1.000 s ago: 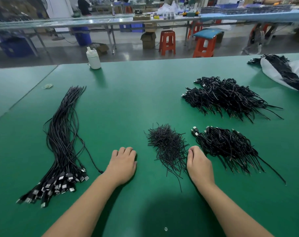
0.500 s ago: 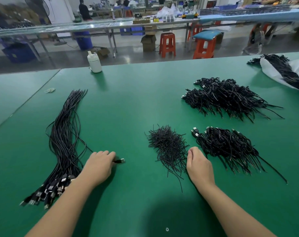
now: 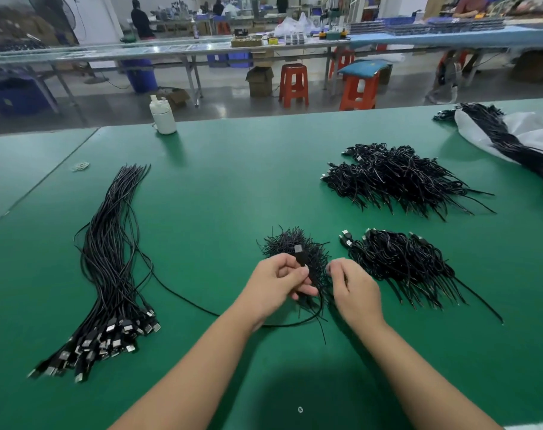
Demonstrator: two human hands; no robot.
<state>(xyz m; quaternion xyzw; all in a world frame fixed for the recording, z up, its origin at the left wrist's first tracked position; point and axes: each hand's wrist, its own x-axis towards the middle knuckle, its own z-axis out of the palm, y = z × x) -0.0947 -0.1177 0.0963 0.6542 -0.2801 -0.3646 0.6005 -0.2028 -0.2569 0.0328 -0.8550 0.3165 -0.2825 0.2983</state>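
Note:
My left hand (image 3: 276, 282) grips one black USB cable just below its plug (image 3: 299, 253), which points up. The cable (image 3: 183, 301) loops under my wrist and trails left to a long bundle of straight black USB cables (image 3: 108, 274) on the green table (image 3: 233, 181). My right hand (image 3: 355, 288) hovers with curled fingers at the right edge of a small pile of short black ties (image 3: 282, 242). Whether it pinches a tie is hidden. A heap of coiled, tied cables (image 3: 400, 262) lies just to its right.
A larger heap of coiled cables (image 3: 397, 178) lies at the back right. A white bag (image 3: 531, 135) with more cables sits at the far right edge. A white bottle (image 3: 163, 117) stands at the back edge, with a rubber band (image 3: 80, 166) left of it.
My left hand went to the long bundle, took one cable by its plug and brought it to the tie pile. My right hand lifted off the table and curled its fingers.

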